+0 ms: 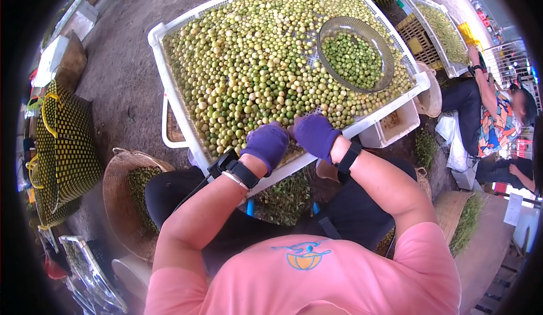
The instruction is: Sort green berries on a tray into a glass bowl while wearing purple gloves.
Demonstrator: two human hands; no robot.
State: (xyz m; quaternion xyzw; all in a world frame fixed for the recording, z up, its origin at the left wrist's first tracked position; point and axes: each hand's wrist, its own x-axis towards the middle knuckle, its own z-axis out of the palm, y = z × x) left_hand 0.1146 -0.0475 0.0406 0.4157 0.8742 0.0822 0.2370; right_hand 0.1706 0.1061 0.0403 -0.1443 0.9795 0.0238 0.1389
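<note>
A white plastic mesh tray (182, 122) lies in front of me, spread with small round fruits (254, 56) from pale yellow to green. My left hand (268, 144) and my right hand (314, 136), both in purple gloves, are close together over its near edge, at the fruits. Their fingers are mostly hidden by the gloves and bent down, so I cannot tell whether they grip anything. On the fruits at the tray's right rests a clear ribbed bowl (384, 79), holding smaller, greener fruits (352, 56).
A wicker basket (116, 192) with green contents stands left of my leg. Farther left is a black-and-yellow woven bag (70, 145). A white bin (392, 124) sits below the tray's right side. At right, a seated person (494, 107) reaches toward another fruit tray (441, 31).
</note>
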